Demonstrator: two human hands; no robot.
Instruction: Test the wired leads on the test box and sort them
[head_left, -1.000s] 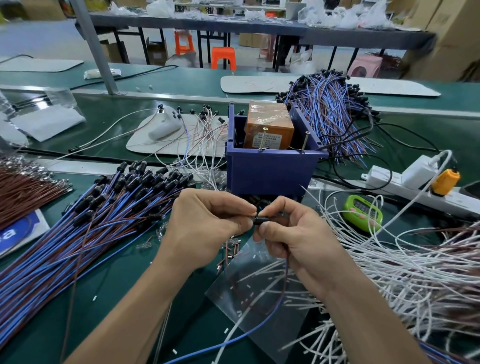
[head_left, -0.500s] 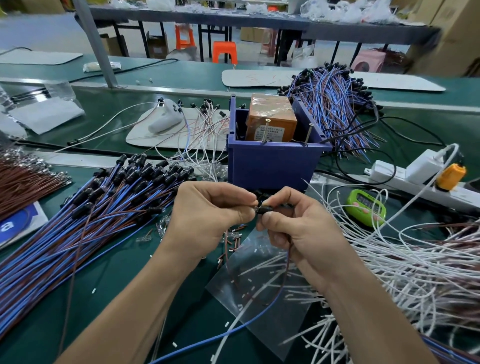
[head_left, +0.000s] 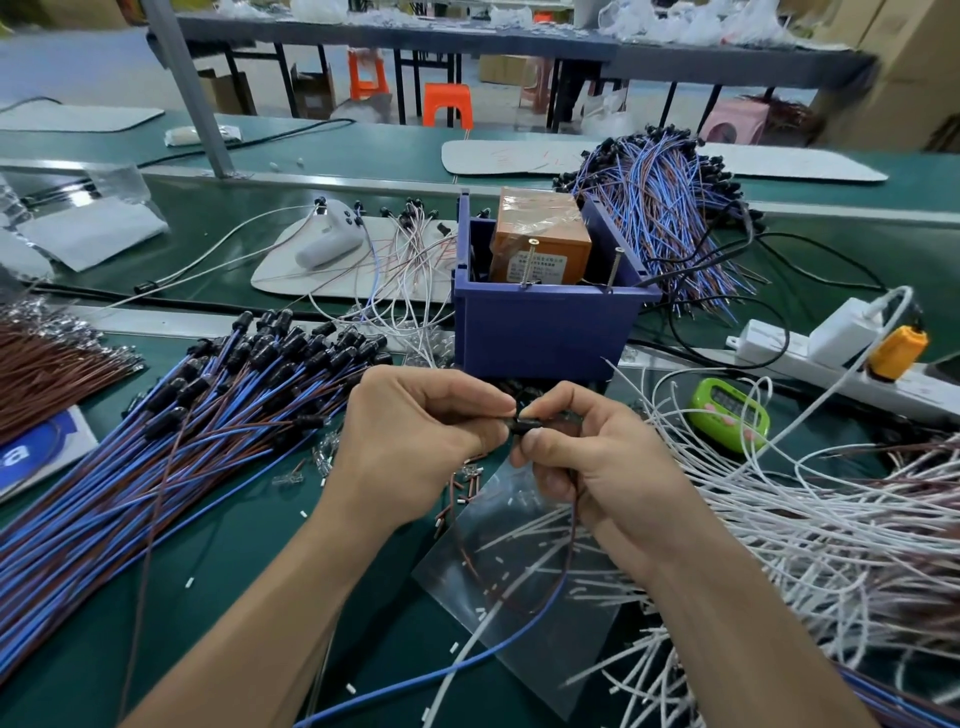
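Just in front of the blue test box (head_left: 545, 332), my left hand (head_left: 410, 441) and my right hand (head_left: 597, 467) both pinch one wired lead at its small black cap (head_left: 522, 422). The lead's blue and brown wires (head_left: 524, 623) hang down under my right palm and trail toward the near edge. Inside the box stands an orange unit (head_left: 540, 244) with two upright screws at the front rim. A large pile of blue-brown leads (head_left: 156, 457) with black caps lies at the left. Another such bundle (head_left: 670, 218) lies behind the box at the right.
Loose white wires (head_left: 805, 519) cover the right side. A clear plastic sheet (head_left: 519, 597) lies below my hands. A green timer (head_left: 730, 413), a white power strip (head_left: 852, 358) with an orange plug, brown wires (head_left: 47, 364) at far left and a white handheld device (head_left: 332, 239) surround the box.
Both hands kept their pinch on the lead's black cap and stayed in front of the box. The view shifted slightly; nothing was let go.
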